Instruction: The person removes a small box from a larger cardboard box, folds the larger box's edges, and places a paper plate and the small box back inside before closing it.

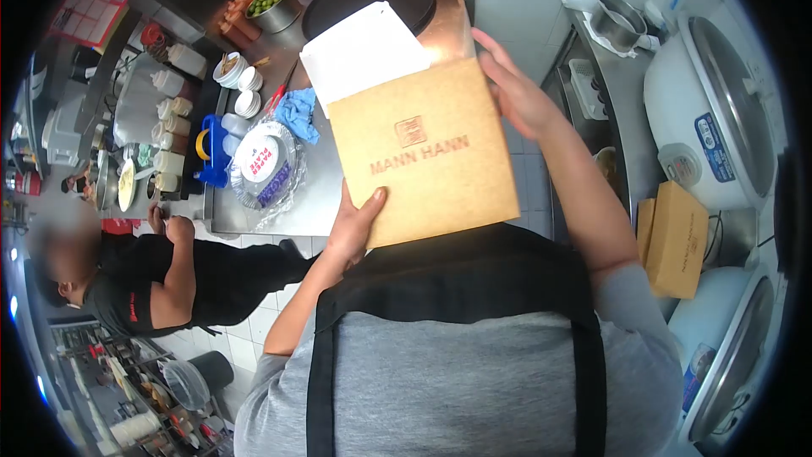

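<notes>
At the counter's (pixel 320 207) near edge, our left hand (pixel 353 227) grips the brown box (pixel 423 178) low on its left side. Our open right hand (pixel 518 95), beside it, should press lightly to avoid creases.

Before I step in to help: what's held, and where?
The brown MANN HANN box, near its lower-left corner, in the left hand; whether the right hand touches it is unclear.

The shirt (pixel 457 381) is heathered grey with short sleeves (pixel 636 313). The black apron (pixel 457 283) has two flat shoulder straps (pixel 321 389).
</notes>
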Demonstrator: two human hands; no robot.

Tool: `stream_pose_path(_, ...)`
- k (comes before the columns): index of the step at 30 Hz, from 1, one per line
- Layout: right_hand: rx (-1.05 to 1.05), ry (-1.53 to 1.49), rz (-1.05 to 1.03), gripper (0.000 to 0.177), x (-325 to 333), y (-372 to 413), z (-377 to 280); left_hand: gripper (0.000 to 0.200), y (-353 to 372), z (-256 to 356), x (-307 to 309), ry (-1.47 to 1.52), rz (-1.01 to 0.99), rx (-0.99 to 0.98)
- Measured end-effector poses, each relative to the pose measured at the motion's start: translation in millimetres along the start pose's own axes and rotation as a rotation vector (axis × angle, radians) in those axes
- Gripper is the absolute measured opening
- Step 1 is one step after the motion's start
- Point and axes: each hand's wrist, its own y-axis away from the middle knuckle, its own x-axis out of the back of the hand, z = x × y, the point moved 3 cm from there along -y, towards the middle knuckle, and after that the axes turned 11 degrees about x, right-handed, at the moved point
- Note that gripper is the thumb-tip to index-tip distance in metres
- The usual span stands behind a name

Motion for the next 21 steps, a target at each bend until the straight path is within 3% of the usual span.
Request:
stream_pose_path(1, 0.011, 0.123, 0.013, 0.069, -4, -13, -2, 0.069, -3, -1, 2, -0.029, -0.068, -0.078)
stream_pose_path(4, -0.134, 0.226, -0.097, 0.058, -16, -26, 4, 0.068, -21, 43, 17, -0.14, 0.002, -0.231)
stream_pose_path(6, -0.105, 0.195, 0.004, 0.051, -30, -22, 9, 0.067, -30, 85, 15, 0.082, 0.083, -0.137)
stream_pose_path(8, -0.078, 0.121, 0.159, 0.05, -40, -20, 12, 0.064, -38, 104, 7, 0.044, 0.11, -0.119)
stream_pose_path(9, -0.106, 0.109, 0.113, 0.049, -41, -19, 14, 0.063, -39, 107, 5, 0.023, 0.12, -0.108)
stream_pose_path(12, -0.148, 0.069, 0.068, 0.049, -37, -12, 18, 0.06, -48, 81, 16, 0.0, 0.115, 0.037)
stream_pose_path(14, -0.124, 0.03, 0.152, 0.049, -40, 3, 20, 0.057, -31, 73, 6, 0.005, 0.152, 0.014)
stream_pose_path(21, -0.208, 0.028, 0.106, 0.047, -60, 58, 19, 0.061, 2, 37, 12, 0.004, 0.141, -0.015)
